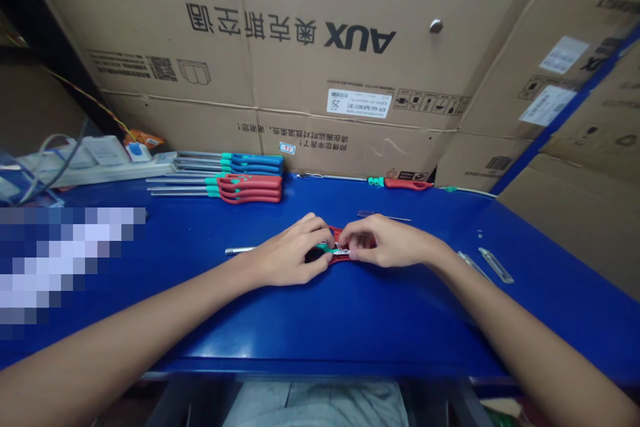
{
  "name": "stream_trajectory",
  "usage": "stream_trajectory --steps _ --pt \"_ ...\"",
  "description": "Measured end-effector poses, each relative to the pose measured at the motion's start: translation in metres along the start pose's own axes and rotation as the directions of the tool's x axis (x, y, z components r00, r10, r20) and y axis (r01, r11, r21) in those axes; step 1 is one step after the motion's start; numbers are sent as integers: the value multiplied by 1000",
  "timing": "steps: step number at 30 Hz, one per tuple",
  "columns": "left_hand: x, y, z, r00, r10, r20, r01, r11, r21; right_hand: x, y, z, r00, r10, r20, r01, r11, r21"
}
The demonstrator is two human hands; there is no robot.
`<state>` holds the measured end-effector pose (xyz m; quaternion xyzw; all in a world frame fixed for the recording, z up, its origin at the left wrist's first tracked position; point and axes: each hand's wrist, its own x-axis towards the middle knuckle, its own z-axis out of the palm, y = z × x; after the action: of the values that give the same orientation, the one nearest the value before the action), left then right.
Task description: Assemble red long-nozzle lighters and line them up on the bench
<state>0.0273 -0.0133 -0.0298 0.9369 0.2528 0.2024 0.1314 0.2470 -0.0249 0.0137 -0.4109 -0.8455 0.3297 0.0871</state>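
Observation:
A red-handled lighter (338,245) with a green collar and a long metal tube lies across the middle of the blue table (320,320). My left hand (295,252) is closed around the collar end, where the tube sticks out to the left. My right hand (380,244) is closed over the red handle, its fingertips pinching at a small metal part near the collar. Both hands meet over the lighter and hide most of it.
Stacks of blue-handled lighters (235,162) and red-handled lighters (240,188) lie at the back left. A single red lighter (400,183) rests by the cardboard boxes (310,47). Thin metal strips (493,264) lie at right. A power strip (95,163) and cables sit far left.

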Motion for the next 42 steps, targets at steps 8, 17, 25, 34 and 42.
stream_trajectory --steps 8,17,25,34,42 --pt "-1 -2 -2 1000 10 11 -11 1000 14 1 -2 0 1000 15 9 -15 999 -40" --pt "0 -2 -6 999 23 43 -27 996 80 2 0 3 999 39 -4 -38 999 11" --pt "0 -2 -6 998 11 59 -16 995 94 3 0 3 1000 26 14 -25 997 -79" --pt "1 -2 -6 998 9 67 -16 995 103 2 0 3 1000 -8 0 7 992 -130" --pt "1 -3 -6 998 16 59 -22 994 106 3 0 3 999 38 -13 -39 994 -102"
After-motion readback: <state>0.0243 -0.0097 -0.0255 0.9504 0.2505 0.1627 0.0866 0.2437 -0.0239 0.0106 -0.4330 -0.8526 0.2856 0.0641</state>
